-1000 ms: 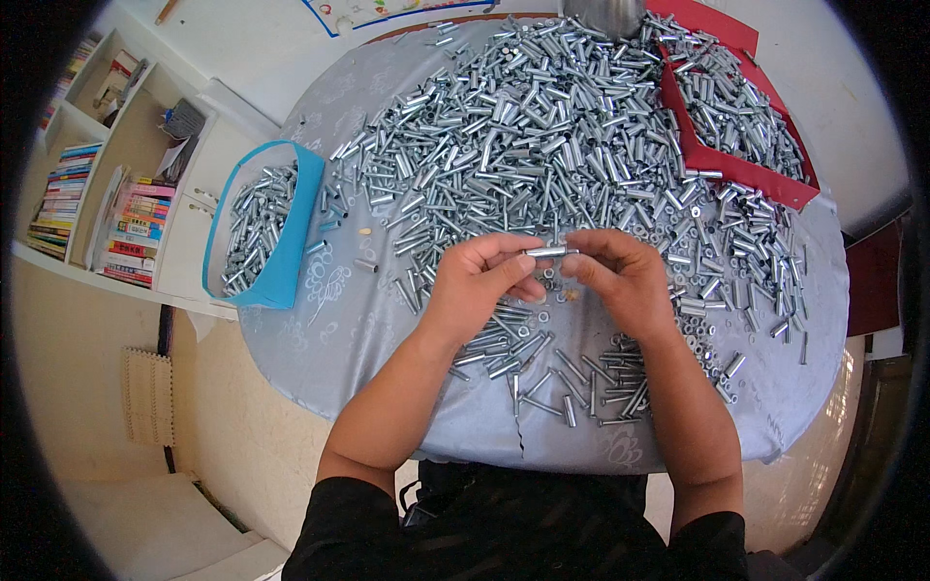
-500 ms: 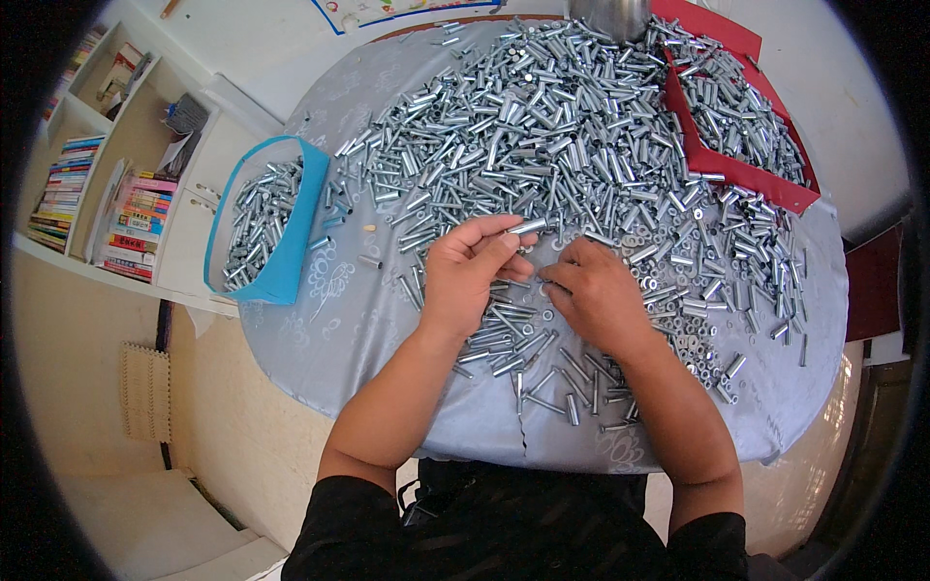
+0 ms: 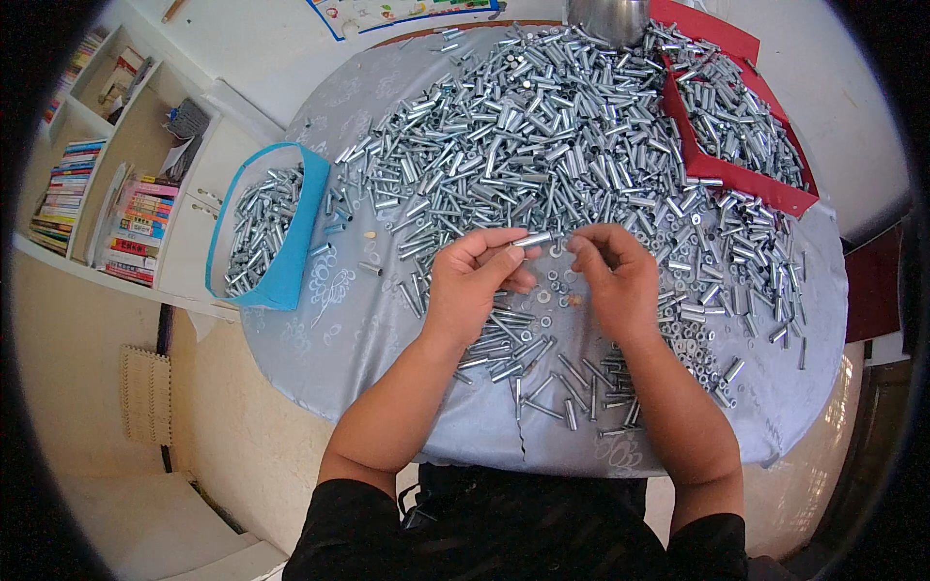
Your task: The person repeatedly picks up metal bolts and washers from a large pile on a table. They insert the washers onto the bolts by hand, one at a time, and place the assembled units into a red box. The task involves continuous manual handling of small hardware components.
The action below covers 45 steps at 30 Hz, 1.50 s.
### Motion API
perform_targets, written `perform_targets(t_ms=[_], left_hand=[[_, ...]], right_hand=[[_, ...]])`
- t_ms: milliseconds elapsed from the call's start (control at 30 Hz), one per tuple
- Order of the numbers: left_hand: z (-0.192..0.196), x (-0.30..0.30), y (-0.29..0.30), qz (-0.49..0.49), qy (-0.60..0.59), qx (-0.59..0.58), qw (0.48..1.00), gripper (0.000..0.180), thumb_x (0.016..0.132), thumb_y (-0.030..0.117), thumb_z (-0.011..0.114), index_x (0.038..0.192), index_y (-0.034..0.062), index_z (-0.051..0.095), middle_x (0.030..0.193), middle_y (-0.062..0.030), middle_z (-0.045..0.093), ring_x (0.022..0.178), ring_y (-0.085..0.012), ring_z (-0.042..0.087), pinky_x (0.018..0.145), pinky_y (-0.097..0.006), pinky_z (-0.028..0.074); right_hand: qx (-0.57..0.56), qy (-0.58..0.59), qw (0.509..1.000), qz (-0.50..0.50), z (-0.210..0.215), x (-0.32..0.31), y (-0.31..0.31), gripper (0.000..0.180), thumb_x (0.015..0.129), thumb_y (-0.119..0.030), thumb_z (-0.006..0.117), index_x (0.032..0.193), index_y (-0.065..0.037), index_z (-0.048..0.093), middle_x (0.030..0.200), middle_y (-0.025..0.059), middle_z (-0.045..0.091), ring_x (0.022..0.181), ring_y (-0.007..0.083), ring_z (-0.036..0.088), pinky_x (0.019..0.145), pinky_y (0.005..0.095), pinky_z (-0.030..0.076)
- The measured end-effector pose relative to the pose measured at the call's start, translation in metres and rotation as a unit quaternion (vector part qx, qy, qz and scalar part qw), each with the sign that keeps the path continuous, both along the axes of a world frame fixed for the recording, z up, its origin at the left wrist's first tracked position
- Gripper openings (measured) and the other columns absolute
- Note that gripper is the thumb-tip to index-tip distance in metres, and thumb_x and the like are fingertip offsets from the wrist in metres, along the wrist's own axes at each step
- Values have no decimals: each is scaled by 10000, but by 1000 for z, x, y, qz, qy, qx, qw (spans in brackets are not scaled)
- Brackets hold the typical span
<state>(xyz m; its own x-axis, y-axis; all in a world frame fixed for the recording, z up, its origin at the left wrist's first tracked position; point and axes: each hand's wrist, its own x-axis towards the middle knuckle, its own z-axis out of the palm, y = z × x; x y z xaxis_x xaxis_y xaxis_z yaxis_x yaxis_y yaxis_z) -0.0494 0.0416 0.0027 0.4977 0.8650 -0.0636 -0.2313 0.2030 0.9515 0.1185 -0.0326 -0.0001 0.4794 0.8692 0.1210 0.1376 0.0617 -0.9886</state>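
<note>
Between the thumb and fingers of my left hand (image 3: 470,281) is a shiny metal expansion bolt (image 3: 533,239), held nearly level with its end pointing right. My right hand (image 3: 615,276) is at that end, thumb and forefinger pinched close to it. Whatever sits in that pinch is too small to make out. Under and between the hands lie loose washers (image 3: 545,321). Nearer me, a cluster of long thin bolts (image 3: 572,376) is spread on the silvery tablecloth (image 3: 378,387).
A big heap of metal sleeves (image 3: 523,126) covers the far table. On the left stands a blue box (image 3: 308,232) of metal pieces; a red box (image 3: 746,179) of them is at far right. Behind the heap is a metal pot (image 3: 608,19). Nuts and washers (image 3: 688,344) lie beside my right forearm.
My right hand has risen from the washers on the cloth to the right end of the expansion bolt. My left hand stays nearly in place, still holding it.
</note>
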Motion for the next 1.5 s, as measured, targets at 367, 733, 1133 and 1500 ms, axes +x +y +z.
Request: perform_targets(t_ms=[367,733,1133,1500], left_hand=[[1,0,-1,-27,7,7,1000,235,909,46,594,1131,-21,634,987,-139,707,718,-143,669,646,-267,562],[0,-2,0,-41,-5,-23,999,238,922,67,590,1141,-21,623,995,-149,702,712,-152,671,639,-274,568],[0,-3,1,-12,-29,-14,999,230,928,67,572,1134,-20,625,991,-164,700,710,-156,666,656,-290,570],[-1,-1,0,-8,-17,-8,1000,228,922,50,566,1128,-31,623,989,-164,700,713,-162,666,653,-288,567]], right_hand=[[6,85,995,54,7,1,-1,81,878,-45,658,926,11,627,825,41,660,763,101,641,691,232,505],[17,88,993,82,2,5,-2,152,880,-58,655,1017,7,650,859,32,666,756,103,635,662,230,486],[46,-408,907,96,-7,11,-4,177,743,-134,711,887,-32,695,824,144,615,785,341,601,706,421,492],[-33,-416,900,125,-5,0,-3,183,744,-158,706,863,-40,631,830,136,596,832,344,603,743,431,490]])
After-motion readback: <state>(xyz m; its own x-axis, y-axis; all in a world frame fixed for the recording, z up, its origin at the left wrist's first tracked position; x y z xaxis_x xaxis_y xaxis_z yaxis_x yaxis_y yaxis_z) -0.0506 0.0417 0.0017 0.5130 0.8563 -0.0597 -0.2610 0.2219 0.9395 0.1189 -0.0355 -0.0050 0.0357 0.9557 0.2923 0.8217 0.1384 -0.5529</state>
